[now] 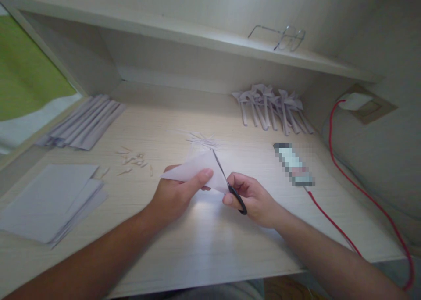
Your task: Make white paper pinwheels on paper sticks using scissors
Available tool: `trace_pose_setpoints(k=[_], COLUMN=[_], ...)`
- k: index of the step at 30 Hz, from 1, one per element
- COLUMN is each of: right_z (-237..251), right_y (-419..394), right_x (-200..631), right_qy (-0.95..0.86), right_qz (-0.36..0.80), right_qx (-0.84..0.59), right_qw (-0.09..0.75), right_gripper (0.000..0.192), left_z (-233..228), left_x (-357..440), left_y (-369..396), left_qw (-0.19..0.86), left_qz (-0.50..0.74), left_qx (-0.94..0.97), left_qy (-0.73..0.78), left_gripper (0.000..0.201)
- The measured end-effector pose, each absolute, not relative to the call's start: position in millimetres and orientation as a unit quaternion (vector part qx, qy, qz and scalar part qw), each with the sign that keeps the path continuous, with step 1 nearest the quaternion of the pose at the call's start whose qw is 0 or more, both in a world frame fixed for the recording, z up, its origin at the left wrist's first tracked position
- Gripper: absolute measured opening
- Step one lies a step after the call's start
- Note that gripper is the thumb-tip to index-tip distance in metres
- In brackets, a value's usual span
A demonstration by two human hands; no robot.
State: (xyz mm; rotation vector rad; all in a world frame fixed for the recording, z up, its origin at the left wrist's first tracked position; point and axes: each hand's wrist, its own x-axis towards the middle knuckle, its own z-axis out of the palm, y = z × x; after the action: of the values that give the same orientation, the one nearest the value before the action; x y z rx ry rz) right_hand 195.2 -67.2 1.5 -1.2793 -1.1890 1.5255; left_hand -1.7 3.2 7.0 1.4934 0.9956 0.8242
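Pinching a folded piece of white paper (197, 168) between thumb and fingers, the left hand (176, 194) held it just above the middle of the pale wooden desk (204, 243). The right hand (253, 199) was clenched around the black handles of a pair of scissors (228, 183), whose blades pointed away from the person and lay against the right edge of the paper; whether the blades were parted could not be told. Just beyond the paper lay a small scatter of thin paper slivers (201, 140), and more snippets (134, 162) sat to the left of the hands. A stack of white sheets (49, 201) rested at the near left, with a row of folded paper strips (82, 122) farther back on that side. At the far right stood a cluster of finished paper shapes (272, 107). A red cable (332, 159) ran along the right side, and a pair of glasses (283, 37) lay on the shelf (197, 32) above.
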Motion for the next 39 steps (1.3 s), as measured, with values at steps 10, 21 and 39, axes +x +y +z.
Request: trace_pose_setpoints(k=[10, 21, 39], right_z=[-1, -3, -17], right_y=[-66, -65, -44], right_x=[193, 193, 262], right_qy=[-0.467, -0.454, -0.59], right_qz=[0.591, 0.566, 0.165], right_qx=[-0.507, -0.521, -0.763], right_qw=[0.42, 0.449, 0.205], right_gripper=[0.053, 0.051, 0.018], left_z=[11, 3, -3], left_x=[3, 2, 7], left_y=[1, 1, 3], left_qw=[0.578, 0.575, 0.54], left_qz=[0.349, 0.33, 0.343], left_qx=[0.618, 0.64, 0.635], left_qy=[0.402, 0.389, 0.434], left_gripper=[0.028, 0.03, 0.031])
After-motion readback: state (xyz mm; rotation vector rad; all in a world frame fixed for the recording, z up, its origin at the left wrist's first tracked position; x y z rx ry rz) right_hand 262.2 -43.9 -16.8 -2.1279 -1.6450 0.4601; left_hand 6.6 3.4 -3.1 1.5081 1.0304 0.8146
